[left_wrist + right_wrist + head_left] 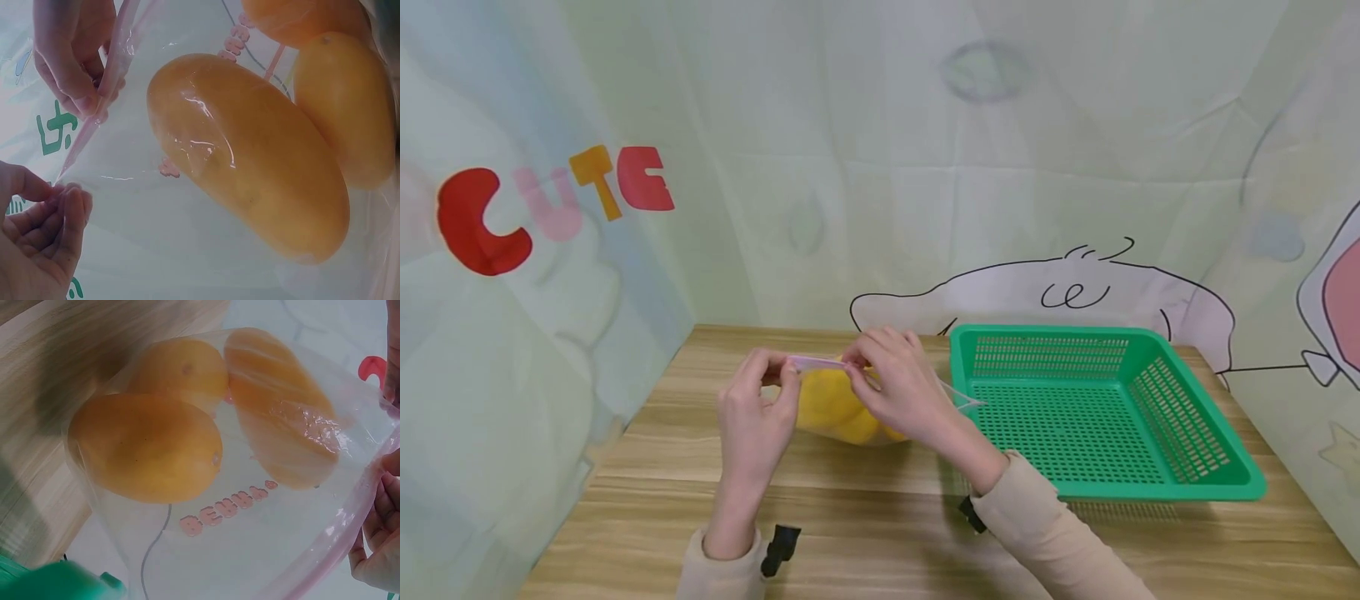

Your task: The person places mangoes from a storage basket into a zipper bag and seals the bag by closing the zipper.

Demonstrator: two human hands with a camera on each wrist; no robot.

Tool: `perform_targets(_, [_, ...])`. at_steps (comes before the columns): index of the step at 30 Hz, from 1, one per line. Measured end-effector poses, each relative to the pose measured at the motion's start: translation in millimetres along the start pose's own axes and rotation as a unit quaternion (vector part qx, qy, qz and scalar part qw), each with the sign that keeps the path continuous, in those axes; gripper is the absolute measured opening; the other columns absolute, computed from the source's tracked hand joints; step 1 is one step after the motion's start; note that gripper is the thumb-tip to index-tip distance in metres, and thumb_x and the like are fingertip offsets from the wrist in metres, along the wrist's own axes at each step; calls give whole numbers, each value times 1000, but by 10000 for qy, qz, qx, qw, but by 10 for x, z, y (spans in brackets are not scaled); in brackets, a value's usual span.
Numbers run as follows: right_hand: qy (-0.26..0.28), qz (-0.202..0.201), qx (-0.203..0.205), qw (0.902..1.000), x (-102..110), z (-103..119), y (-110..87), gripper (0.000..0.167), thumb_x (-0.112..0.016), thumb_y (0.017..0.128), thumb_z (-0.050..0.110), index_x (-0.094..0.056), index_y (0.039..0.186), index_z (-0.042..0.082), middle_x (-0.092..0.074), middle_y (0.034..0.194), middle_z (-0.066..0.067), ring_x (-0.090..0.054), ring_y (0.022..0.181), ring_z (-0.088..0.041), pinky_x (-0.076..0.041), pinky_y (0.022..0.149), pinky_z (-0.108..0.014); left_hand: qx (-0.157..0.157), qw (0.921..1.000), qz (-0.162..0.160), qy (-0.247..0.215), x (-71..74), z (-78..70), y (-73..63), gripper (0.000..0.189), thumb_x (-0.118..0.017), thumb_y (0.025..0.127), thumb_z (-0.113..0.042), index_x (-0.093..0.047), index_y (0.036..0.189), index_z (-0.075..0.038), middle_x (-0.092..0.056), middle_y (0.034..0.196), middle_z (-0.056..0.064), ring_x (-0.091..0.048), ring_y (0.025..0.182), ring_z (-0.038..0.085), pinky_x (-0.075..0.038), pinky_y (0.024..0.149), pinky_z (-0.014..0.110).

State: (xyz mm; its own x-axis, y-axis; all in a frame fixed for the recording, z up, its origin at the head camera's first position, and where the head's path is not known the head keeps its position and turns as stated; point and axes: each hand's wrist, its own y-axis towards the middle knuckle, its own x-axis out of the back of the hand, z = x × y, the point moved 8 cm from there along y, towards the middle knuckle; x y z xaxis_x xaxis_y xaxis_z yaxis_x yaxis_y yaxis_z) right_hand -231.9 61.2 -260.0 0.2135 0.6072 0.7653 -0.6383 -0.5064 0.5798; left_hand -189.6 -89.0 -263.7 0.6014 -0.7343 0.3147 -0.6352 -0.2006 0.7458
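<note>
A clear plastic bag (818, 363) with a pink top edge stands above the wooden table, with several yellow mangoes (838, 408) inside. My left hand (756, 408) pinches the pink edge at its left part between thumb and fingertips. Further right along the same edge, my right hand (898, 383) pinches it too, and the edge is stretched straight between both hands. Through the film in the left wrist view, one large mango (250, 162) lies aslant beside two others. Pink lettering (231, 509) is printed on the bag.
A green perforated basket (1105, 492) stands on the right of the wooden table (647, 475), close to my right forearm. A thin white cord (964, 400) reaches over the basket's left side. A patterned cloth wall (820, 242) rises behind the table.
</note>
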Motion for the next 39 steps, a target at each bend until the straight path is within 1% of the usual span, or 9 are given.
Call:
perform_targets(8, [-242,7,23,9997,5,-2,-15,4,-61,92,18,-64,92,16,-64,91,8,-53,88,-10,-35,75,-27,87,10000,-10,21,6,9,-4,6,-58,84,6,-63,81,3,-65,75,14,-61,68,20,-41,73,-1])
perform_targets(15, [-355,-4,13,9994,4,-24,-33,4,-62,91,18,-64,93,16,-64,91,7,-54,89,-11,-37,76,-28,71,10000,-37,5,16,4,-6,6,-59,84,6,-63,81,3,-64,74,14,-60,68,20,-42,73,1])
perform_targets(30, [-366,30,-26,9993,-5,-63,-66,6,-59,92,19,-64,93,15,-63,90,8,-53,88,-11,-35,76,-27,30,10000,-69,13,32,1,-3,7,-58,84,7,-63,80,3,-64,74,14,-60,68,19,-42,72,2])
perform_targets(39, [-382,-27,15,9993,4,-78,-87,4,-61,92,18,-64,92,15,-63,90,8,-52,88,-11,-36,77,-27,66,9999,-90,10,49,9,5,7,-59,84,7,-63,80,3,-64,74,14,-59,67,19,-42,72,2])
